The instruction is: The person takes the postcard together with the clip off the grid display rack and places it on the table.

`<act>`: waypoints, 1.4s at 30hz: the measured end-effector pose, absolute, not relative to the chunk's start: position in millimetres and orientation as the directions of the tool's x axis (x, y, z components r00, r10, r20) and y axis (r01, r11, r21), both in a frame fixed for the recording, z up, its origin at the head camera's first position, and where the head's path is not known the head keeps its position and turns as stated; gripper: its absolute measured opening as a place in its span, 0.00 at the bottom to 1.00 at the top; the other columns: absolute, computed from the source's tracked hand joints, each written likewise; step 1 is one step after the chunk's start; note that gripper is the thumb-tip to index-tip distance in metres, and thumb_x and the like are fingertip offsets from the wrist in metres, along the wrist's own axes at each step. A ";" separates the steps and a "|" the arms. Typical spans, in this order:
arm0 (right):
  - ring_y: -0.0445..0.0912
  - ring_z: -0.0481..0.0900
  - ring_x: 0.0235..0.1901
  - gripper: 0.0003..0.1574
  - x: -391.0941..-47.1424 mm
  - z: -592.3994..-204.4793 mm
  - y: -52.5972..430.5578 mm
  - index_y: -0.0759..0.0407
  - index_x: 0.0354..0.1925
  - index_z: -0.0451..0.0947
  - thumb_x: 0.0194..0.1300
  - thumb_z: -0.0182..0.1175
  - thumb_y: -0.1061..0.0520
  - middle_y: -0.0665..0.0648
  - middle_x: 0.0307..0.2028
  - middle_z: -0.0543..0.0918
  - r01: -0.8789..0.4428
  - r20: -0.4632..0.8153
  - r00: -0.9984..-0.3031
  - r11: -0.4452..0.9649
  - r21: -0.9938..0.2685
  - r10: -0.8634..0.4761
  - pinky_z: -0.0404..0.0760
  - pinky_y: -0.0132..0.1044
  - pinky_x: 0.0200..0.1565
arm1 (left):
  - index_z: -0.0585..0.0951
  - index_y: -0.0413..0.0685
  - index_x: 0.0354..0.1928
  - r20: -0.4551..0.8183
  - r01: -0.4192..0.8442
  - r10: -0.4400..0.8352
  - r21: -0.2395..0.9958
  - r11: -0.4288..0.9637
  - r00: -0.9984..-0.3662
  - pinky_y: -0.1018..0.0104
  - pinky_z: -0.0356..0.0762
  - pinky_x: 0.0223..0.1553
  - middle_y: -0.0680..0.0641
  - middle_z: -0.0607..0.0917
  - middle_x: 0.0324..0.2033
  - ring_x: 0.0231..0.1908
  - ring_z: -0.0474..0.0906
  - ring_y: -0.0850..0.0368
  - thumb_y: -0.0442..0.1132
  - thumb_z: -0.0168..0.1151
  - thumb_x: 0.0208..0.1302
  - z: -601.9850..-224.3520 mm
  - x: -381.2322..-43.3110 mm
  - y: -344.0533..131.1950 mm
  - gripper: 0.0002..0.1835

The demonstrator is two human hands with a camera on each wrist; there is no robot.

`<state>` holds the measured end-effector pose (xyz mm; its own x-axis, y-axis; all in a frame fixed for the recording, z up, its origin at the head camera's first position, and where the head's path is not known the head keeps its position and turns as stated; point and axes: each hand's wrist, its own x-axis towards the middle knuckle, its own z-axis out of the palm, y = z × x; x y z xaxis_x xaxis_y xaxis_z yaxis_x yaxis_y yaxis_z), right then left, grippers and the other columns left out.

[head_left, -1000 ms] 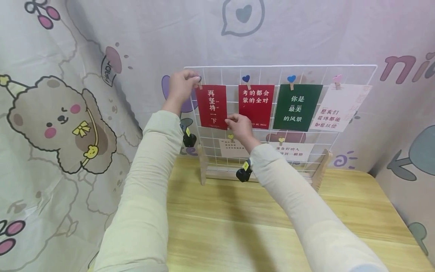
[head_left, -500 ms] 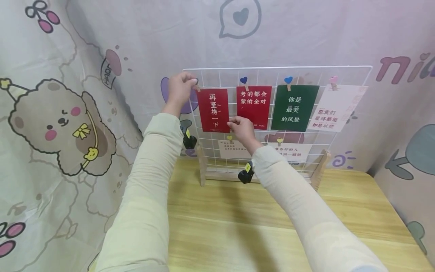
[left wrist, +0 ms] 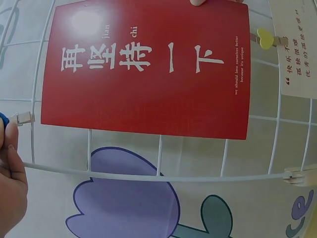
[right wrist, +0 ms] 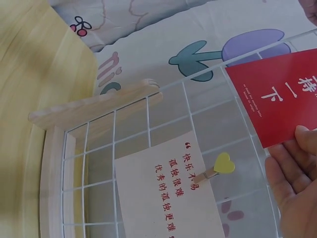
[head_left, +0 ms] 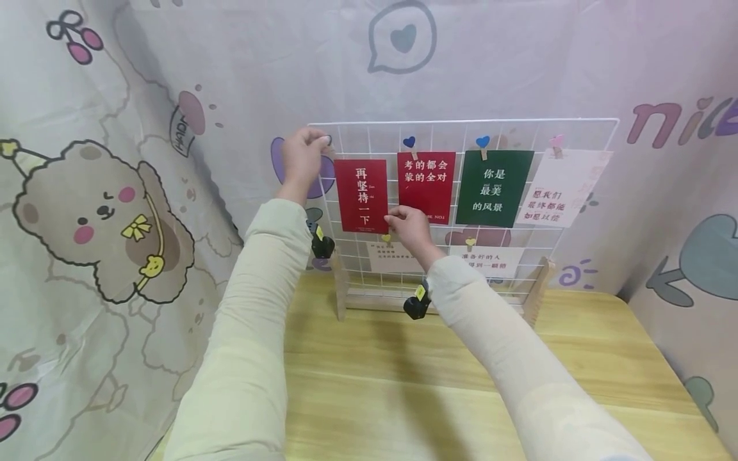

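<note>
- As the right grip [head_left: 410, 224] pinches it, the red card [head_left: 361, 195] at the grid's [head_left: 461, 121] ten o'clock now sits lower
- Left grip [head_left: 305, 155] pinches the clip [left wrist: 24, 118], the card apparently free

The head view looks forward and down over both arms [head_left: 248, 333], farthest off, taking in the grid [head_left: 461, 121] end to end and the table [head_left: 346, 384]. The left wrist camera [head_left: 323, 244] faces the red card [left wrist: 148, 99] almost squarely from close by, turned sideways. The right wrist camera [head_left: 418, 303], also near and sideways, looks slantwise toward the grid's left end. Both wrist views share the card's lower part and the yellow clip [right wrist: 224, 163].
</note>
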<state>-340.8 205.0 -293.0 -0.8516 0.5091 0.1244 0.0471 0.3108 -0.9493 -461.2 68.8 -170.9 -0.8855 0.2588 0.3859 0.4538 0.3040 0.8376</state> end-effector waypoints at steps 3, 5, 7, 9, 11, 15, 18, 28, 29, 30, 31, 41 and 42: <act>0.47 0.74 0.35 0.10 -338.6 -295.0 205.4 0.62 0.38 0.76 0.59 0.54 0.58 0.57 0.36 0.78 0.036 0.133 -0.848 0.306 -0.951 0.512 0.74 0.36 0.39 | 0.77 0.44 0.41 0.403 0.461 0.245 0.848 0.261 -0.882 0.72 0.69 0.36 0.48 0.80 0.36 0.37 0.75 0.60 0.39 0.53 0.60 -173.2 -460.7 68.6 0.10; 0.47 0.74 0.36 0.10 -337.0 -296.0 205.5 0.61 0.38 0.76 0.59 0.54 0.58 0.56 0.36 0.78 0.035 0.136 -0.849 0.312 -0.950 0.511 0.74 0.36 0.39 | 0.77 0.43 0.40 0.413 0.463 0.237 0.859 0.218 -0.879 0.71 0.70 0.36 0.47 0.80 0.35 0.36 0.76 0.59 0.38 0.54 0.59 -174.1 -459.5 67.2 0.09; 0.47 0.74 0.36 0.10 -335.2 -297.1 205.2 0.61 0.38 0.76 0.59 0.54 0.57 0.56 0.36 0.78 0.041 0.135 -0.850 0.319 -0.947 0.509 0.74 0.36 0.39 | 0.77 0.42 0.40 0.416 0.461 0.234 0.867 0.191 -0.879 0.71 0.70 0.37 0.47 0.80 0.35 0.35 0.77 0.59 0.38 0.54 0.59 -174.5 -457.5 65.0 0.09; 0.46 0.75 0.36 0.11 -333.5 -298.6 204.5 0.60 0.39 0.76 0.59 0.55 0.56 0.55 0.36 0.79 0.045 0.133 -0.852 0.323 -0.945 0.507 0.74 0.36 0.39 | 0.77 0.42 0.40 0.420 0.463 0.236 0.870 0.170 -0.876 0.71 0.70 0.37 0.46 0.80 0.35 0.35 0.77 0.58 0.38 0.55 0.58 -175.3 -455.6 62.5 0.09; 0.46 0.75 0.35 0.11 -331.8 -300.5 203.9 0.61 0.39 0.76 0.59 0.55 0.57 0.56 0.35 0.79 0.041 0.136 -0.851 0.322 -0.946 0.507 0.74 0.35 0.39 | 0.77 0.41 0.40 0.435 0.478 0.239 0.863 0.166 -0.868 0.72 0.69 0.39 0.47 0.80 0.33 0.35 0.77 0.59 0.37 0.54 0.59 -176.5 -453.8 59.7 0.09; 0.48 0.76 0.34 0.11 -328.3 -303.8 203.7 0.64 0.38 0.76 0.59 0.55 0.58 0.59 0.34 0.79 0.012 0.154 -0.841 0.303 -0.953 0.519 0.75 0.35 0.38 | 0.76 0.41 0.39 0.448 0.488 0.244 0.863 0.134 -0.860 0.73 0.67 0.41 0.48 0.79 0.31 0.35 0.76 0.59 0.37 0.54 0.59 -180.2 -452.2 55.7 0.08; 0.48 0.77 0.34 0.11 -325.7 -305.2 204.9 0.64 0.38 0.76 0.59 0.55 0.58 0.59 0.34 0.79 0.012 0.153 -0.834 0.295 -0.955 0.530 0.75 0.36 0.36 | 0.75 0.41 0.39 0.434 0.474 0.257 0.872 0.124 -0.864 0.73 0.67 0.43 0.47 0.80 0.32 0.36 0.76 0.58 0.37 0.53 0.59 -183.2 -451.1 53.8 0.08; 0.48 0.76 0.35 0.11 -311.4 -309.8 206.5 0.63 0.39 0.75 0.59 0.54 0.58 0.59 0.36 0.79 0.004 0.142 -0.844 0.270 -0.963 0.518 0.74 0.37 0.40 | 0.74 0.43 0.43 0.383 0.451 0.299 0.868 0.207 -0.874 0.70 0.66 0.45 0.46 0.80 0.35 0.38 0.76 0.57 0.40 0.51 0.61 -199.9 -441.8 45.9 0.12; 0.48 0.76 0.35 0.11 -309.8 -310.5 206.7 0.63 0.39 0.75 0.59 0.54 0.58 0.59 0.36 0.79 0.002 0.144 -0.842 0.270 -0.963 0.519 0.75 0.37 0.40 | 0.74 0.43 0.43 0.378 0.450 0.304 0.867 0.216 -0.874 0.70 0.66 0.45 0.47 0.80 0.35 0.39 0.75 0.58 0.41 0.51 0.61 -202.0 -440.9 45.2 0.12; 0.47 0.76 0.35 0.11 -308.2 -311.2 207.1 0.63 0.39 0.75 0.59 0.54 0.58 0.59 0.36 0.79 0.000 0.149 -0.841 0.276 -0.961 0.520 0.75 0.37 0.40 | 0.74 0.44 0.43 0.373 0.448 0.307 0.865 0.225 -0.875 0.69 0.66 0.44 0.47 0.80 0.35 0.39 0.75 0.58 0.41 0.51 0.61 -204.2 -440.2 44.6 0.12; 0.48 0.76 0.35 0.11 -306.8 -311.9 207.3 0.64 0.39 0.75 0.59 0.54 0.58 0.59 0.36 0.79 -0.004 0.155 -0.840 0.280 -0.960 0.520 0.75 0.36 0.40 | 0.74 0.44 0.43 0.374 0.450 0.310 0.863 0.230 -0.874 0.69 0.67 0.43 0.47 0.80 0.35 0.38 0.75 0.58 0.41 0.51 0.61 -206.2 -439.5 44.2 0.11; 0.48 0.76 0.33 0.11 -290.9 -319.5 208.1 0.65 0.38 0.75 0.59 0.54 0.59 0.60 0.34 0.78 -0.020 0.164 -0.841 0.274 -0.961 0.516 0.75 0.36 0.39 | 0.75 0.40 0.40 0.385 0.466 0.322 0.855 0.228 -0.865 0.71 0.69 0.38 0.47 0.78 0.32 0.35 0.74 0.57 0.37 0.52 0.60 -223.5 -433.1 41.7 0.09; 0.48 0.76 0.33 0.11 -289.4 -320.5 208.0 0.65 0.38 0.75 0.59 0.54 0.59 0.60 0.34 0.78 -0.018 0.160 -0.841 0.268 -0.963 0.517 0.75 0.35 0.39 | 0.75 0.40 0.40 0.388 0.470 0.325 0.853 0.227 -0.862 0.71 0.69 0.38 0.48 0.78 0.31 0.35 0.74 0.57 0.37 0.53 0.60 -225.5 -432.6 41.0 0.09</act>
<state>-289.4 208.0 -320.5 -0.8409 0.5171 0.1597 -0.0177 0.2685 -0.9631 -432.6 41.0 -225.5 -0.8624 0.3250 0.3881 0.4695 0.2272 0.8532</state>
